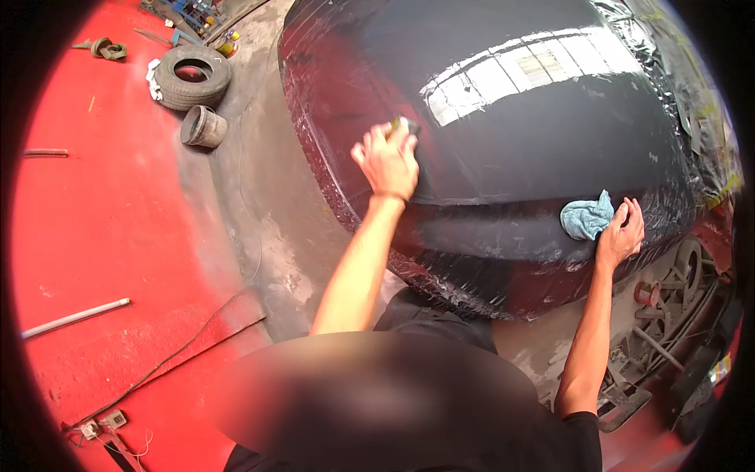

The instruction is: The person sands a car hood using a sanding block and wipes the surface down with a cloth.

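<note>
A dark car panel, apparently a hood (519,165), curves in front of me, with reddish patches and pale wet-looking streaks. My left hand (389,164) rests on its left part, fingers bent around a small yellow-and-dark block (406,126). Most of the block is hidden by the fingers. Near the panel's lower right edge, my right hand (621,234) is curled at the side of a bunched light-blue cloth (586,219), gripping its edge. The cloth lies against the dark surface.
Silvery plastic sheeting (692,110) covers the area right of the panel. On the left floor stand a tire (191,93) and a dirty bucket (204,127). A cable (181,352) crosses the red floor near a pale tube (79,318). Metal parts (657,338) lie at lower right.
</note>
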The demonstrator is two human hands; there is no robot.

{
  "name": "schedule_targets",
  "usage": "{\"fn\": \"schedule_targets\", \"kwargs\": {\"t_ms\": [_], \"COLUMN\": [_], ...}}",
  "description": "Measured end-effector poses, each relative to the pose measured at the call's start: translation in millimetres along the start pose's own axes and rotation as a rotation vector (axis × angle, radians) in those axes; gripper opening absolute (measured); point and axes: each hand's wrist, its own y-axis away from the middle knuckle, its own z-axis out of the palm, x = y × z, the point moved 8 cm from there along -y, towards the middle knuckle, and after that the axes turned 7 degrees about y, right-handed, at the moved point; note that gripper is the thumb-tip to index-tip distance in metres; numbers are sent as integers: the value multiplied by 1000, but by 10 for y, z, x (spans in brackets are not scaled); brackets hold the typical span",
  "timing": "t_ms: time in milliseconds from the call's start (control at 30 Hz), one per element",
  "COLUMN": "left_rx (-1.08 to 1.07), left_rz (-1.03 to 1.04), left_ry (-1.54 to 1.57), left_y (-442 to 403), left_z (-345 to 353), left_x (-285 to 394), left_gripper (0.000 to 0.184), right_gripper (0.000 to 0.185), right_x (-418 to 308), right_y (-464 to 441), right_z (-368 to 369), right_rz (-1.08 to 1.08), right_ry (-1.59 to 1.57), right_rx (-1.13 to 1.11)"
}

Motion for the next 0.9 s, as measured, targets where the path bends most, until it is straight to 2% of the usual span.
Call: {"fn": "schedule_targets", "kwargs": {"t_ms": [133, 200, 267, 333, 367, 467, 567, 667, 733, 833, 900], "left_rx": [10, 5, 41, 17, 12, 20, -26, 2, 14, -27, -35], "left_rz": [-136, -137, -104, -159, -162, -176, -368, -330, -253, -168, -131], "left_ry": [-48, -71, -35, 27, 18, -39, -107, -35, -63, -1, -26], "left_y": [-694, -512, -7, 489, 454, 24, -920, -1070, -725, -143, -248], "left_z": [154, 87, -6, -134, -136, -50, 99, 113, 47, -70, -31], "left_x": [-255, -226, -130, -77, -122, -356, -937, -1076, -919, -629, -631], "left_gripper": [34, 38, 40, 41, 41, 40, 38, 37, 35, 42, 43], "right_gripper": [33, 33, 34, 34, 35, 35, 35, 36, 36, 37, 37], "right_x": [12, -14, 18, 40, 31, 23, 48, 3, -108, -133, -141], "right_y": [14, 22, 6, 2, 8, 11, -7, 30, 52, 66, 57], "right_z": [-16, -43, -24, 13, 3, 1, 26, -24, -77, -89, -83], "right_rz": [-10, -20, -24, -25, -22, -12, -45, -148, -225, -164, -159], "right_ry": [-20, -9, -2, -19, 0, 13, 46, 54, 52, 72, 47], "right_rx": [-18, -13, -12, -20, -27, -44, -55, -78, -54, -77, -62]}}
